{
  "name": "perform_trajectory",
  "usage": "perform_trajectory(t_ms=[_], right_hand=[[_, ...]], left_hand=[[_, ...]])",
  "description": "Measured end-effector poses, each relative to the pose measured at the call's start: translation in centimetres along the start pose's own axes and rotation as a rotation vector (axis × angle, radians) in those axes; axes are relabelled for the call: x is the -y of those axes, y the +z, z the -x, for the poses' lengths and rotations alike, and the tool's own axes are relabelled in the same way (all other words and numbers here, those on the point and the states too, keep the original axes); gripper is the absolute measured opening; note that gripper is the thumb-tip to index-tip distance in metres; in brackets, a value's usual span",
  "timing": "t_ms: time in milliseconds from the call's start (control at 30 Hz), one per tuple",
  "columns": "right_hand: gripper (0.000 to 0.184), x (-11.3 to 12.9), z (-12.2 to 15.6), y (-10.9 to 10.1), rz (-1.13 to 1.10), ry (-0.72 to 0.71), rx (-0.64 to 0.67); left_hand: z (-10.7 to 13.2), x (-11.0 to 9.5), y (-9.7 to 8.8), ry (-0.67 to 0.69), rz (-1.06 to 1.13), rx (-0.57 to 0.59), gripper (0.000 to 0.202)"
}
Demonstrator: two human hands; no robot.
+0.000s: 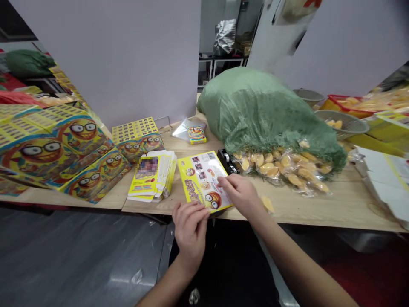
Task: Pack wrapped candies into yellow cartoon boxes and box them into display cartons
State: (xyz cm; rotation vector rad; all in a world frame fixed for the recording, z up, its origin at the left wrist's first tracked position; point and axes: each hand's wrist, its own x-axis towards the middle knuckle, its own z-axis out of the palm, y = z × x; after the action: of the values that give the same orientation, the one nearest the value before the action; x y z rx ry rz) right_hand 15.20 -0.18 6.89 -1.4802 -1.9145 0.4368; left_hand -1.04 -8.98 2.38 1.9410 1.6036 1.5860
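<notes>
A flat yellow printed carton (203,181) lies on the light wooden table (319,209), with a cartoon face and a barcode on it. My left hand (190,232) grips its near lower edge. My right hand (241,194) presses its fingertips on the carton's right side. Just beyond that hand, a black tape dispenser (225,161) stands partly behind the carton. A loose golden fortune cookie (267,204) lies to the right of my right hand. Many more fill a clear plastic bag (281,168) spilling from under a green mesh sack (255,111).
To the left are a stack of flat yellow cartons (153,177) and large printed sheets (54,149). A small assembled box (197,135) sits on clear plastic (185,130). Wire baskets (341,123) and white cartons (383,179) stand at the right.
</notes>
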Motion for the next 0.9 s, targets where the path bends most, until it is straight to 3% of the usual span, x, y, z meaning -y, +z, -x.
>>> perform_trajectory(t_ms=[67,167,233,300,367,433,500,567,667,733,833,900], right_hand=[[0.046,1.9,-0.2,0.2,-0.034,0.019,0.149],[0.027,2.9,-0.6,1.0,0.002,0.004,0.169],[0.018,2.4,-1.0,1.2,-0.074,-0.025,0.209],[0.018,1.7,-1.4,1.0,-0.198,-0.045,0.252],[0.017,1.2,-1.6,0.6,-0.296,-0.076,0.297],[0.016,0.9,-1.8,0.1,-0.342,-0.111,0.344],[0.018,0.6,-2.1,-0.5,-0.358,-0.127,0.395],[0.021,-0.3,-2.3,-1.4,-0.365,-0.118,0.450],[0.025,-2.6,-2.9,-3.3,-0.405,-0.122,0.578],[0.024,-4.4,-3.6,-4.9,-0.449,-0.141,0.686],[0.022,-6.1,-5.0,-6.9,-0.481,-0.192,0.851],[0.020,-6.1,-6.1,-7.8,-0.448,-0.244,0.935]], left_hand=[[0.1,-0.8,1.0,0.043,-0.075,0.024,0.014],[0.1,-1.4,1.4,0.121,-0.123,0.030,0.018],[-1.0,-0.8,0.5,0.224,-0.079,0.063,0.021],[-3.9,0.8,-1.0,0.305,0.029,0.120,0.034],[-8.7,2.9,-2.0,0.244,0.115,0.155,0.038],[-14.3,4.8,-1.9,0.146,0.172,0.424,0.038],[-19.3,6.1,-0.4,0.083,0.226,0.790,0.040],[-22.3,6.4,1.5,0.074,0.173,1.109,0.041],[-22.7,5.4,2.7,0.216,0.083,1.324,0.037],[-21.3,4.2,2.1,0.260,0.059,1.378,0.037],[-19.2,2.0,0.6,0.195,0.017,1.472,0.039],[-18.6,0.7,0.7,0.206,-0.010,1.451,0.040]])
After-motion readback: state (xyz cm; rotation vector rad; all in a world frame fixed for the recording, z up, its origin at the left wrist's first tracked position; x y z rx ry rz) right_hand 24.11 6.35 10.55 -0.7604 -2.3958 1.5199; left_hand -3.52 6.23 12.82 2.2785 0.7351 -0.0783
